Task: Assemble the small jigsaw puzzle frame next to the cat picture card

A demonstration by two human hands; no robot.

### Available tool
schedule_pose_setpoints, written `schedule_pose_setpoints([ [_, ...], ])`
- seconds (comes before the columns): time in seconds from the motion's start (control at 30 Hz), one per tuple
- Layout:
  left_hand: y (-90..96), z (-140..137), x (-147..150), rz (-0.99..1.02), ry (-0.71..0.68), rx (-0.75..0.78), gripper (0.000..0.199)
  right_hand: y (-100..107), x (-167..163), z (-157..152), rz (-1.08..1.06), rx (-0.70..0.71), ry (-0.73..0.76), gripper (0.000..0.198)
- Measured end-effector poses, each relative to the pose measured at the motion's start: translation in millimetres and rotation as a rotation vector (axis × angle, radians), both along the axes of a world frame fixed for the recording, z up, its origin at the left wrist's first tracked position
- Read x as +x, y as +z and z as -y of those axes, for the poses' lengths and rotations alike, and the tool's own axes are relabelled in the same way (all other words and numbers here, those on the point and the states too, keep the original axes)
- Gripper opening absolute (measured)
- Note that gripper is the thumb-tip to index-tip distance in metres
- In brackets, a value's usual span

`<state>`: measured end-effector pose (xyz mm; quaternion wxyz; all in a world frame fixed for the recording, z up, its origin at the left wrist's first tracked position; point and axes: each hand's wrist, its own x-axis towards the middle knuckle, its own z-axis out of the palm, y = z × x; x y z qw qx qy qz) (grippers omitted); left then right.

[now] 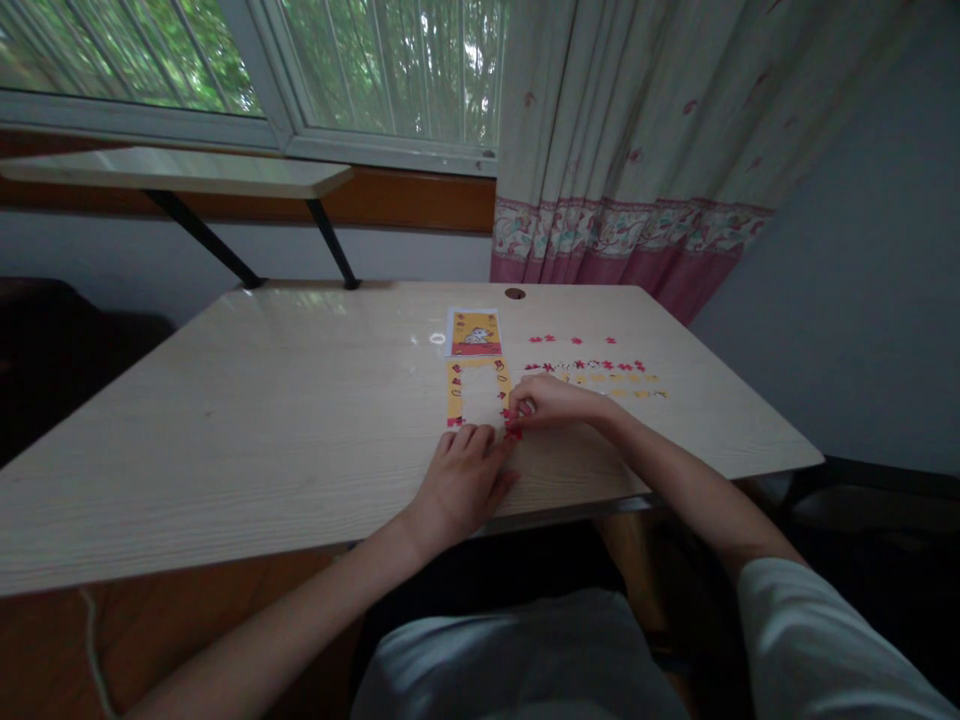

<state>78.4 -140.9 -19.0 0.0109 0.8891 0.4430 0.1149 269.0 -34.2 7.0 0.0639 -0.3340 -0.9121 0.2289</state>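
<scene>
A jigsaw puzzle border [453, 390] of yellow pieces with red ones at the bottom lies on the table, its middle showing bare wood. Over its lower edge rests my left hand [466, 478], palm down, fingers stretched out and covering part of the bottom row. My right hand [553, 402] is at the border's right side, thumb and fingers pinched at a small red puzzle piece [513, 428], mostly hidden by the fingertips. Directly above the border is a picture card [477, 332] showing a white animal on yellow and red.
Loose red pieces [609, 366] and yellow pieces [622, 378] lie in rows to the right, partly behind my right hand. The wooden table [262, 420] has a round cable hole [514, 294] at the back. A raised shelf [187, 172] stands back left; a curtain [600, 180] hangs behind.
</scene>
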Motion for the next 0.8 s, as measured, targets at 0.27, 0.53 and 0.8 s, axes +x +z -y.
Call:
schedule_pose_setpoints([
  [0.27, 1.8, 0, 0, 0.013, -0.008, -0.018, 0.041, 11, 17, -3, -0.008, -0.048, -0.112, 0.015],
  [0.53, -1.0, 0, -1, 0.015, -0.013, -0.007, 0.041, 5, 9, -3, 0.075, -0.074, -0.05, 0.017],
  [0.8, -1.9, 0, 0, 0.011, -0.003, 0.005, 0.039, 9, 7, 2, 0.071, -0.133, -0.087, 0.019],
])
